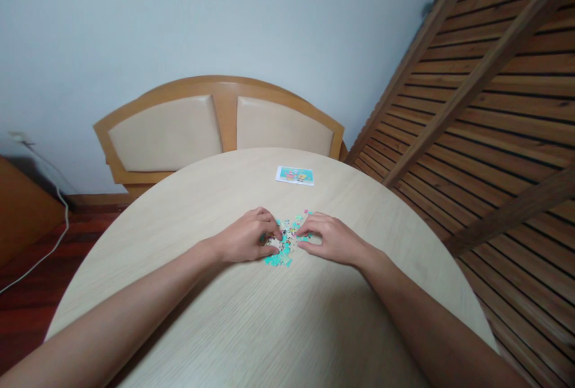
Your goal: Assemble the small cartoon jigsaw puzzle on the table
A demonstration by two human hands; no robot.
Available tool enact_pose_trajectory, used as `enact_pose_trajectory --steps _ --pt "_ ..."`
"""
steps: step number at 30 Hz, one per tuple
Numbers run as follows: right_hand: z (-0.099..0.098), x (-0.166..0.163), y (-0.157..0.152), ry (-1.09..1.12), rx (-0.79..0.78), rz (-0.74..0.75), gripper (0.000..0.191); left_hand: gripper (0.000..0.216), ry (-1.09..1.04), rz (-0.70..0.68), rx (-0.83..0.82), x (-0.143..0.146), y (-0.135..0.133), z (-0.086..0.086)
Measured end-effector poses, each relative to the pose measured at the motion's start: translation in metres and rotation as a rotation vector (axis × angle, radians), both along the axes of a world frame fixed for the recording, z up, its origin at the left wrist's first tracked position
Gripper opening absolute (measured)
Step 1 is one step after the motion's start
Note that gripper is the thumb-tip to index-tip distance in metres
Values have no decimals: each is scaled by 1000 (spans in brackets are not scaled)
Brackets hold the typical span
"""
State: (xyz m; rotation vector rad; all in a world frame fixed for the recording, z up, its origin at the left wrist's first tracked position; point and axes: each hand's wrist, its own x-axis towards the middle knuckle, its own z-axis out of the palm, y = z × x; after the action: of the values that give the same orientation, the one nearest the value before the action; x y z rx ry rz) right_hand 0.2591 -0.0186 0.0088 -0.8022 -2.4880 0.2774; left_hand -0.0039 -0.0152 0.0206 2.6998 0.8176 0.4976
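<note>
A small heap of jigsaw puzzle pieces [284, 251], mostly turquoise with some white, pink and dark ones, lies loose on the round table [251, 316]. My left hand [249, 235] rests at the heap's left side, fingers curved over its edge and thumb apart from them. From the right, my right hand [330, 237] reaches to the heap with bent fingers and a gap between thumb and forefinger. Neither hand visibly lifts a piece. Beyond the heap lies a flat picture card [294, 176] with colourful cartoon figures on turquoise.
Behind the table stands a wooden headboard [227, 85] with two cream panels, against a pale wall [188, 17]. Slatted wooden frames [476, 106] lean at the right. A white cable [66, 217] runs down to the reddish floor at the left.
</note>
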Motion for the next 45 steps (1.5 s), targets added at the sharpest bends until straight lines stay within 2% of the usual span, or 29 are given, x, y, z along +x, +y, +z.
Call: enact_pose_trajectory --steps 5,13,21,27,36,45 --pt "-5 -1 1 -23 8 -7 17 11 -64 -32 -3 2 2 -6" --pt "-9 -1 4 7 -1 7 11 14 -227 -43 -49 5 7 -20" --pt "-9 -6 2 39 -6 -2 7 21 -329 -55 -91 10 6 -24" --pt "-10 -18 -3 127 -15 -57 6 28 -375 36 -110 11 7 -29" --pt "-9 -19 3 274 -61 -234 8 22 -398 194 -99 11 9 -28" --pt "-15 -12 10 122 30 -401 8 20 -265 356 44 8 14 -31"
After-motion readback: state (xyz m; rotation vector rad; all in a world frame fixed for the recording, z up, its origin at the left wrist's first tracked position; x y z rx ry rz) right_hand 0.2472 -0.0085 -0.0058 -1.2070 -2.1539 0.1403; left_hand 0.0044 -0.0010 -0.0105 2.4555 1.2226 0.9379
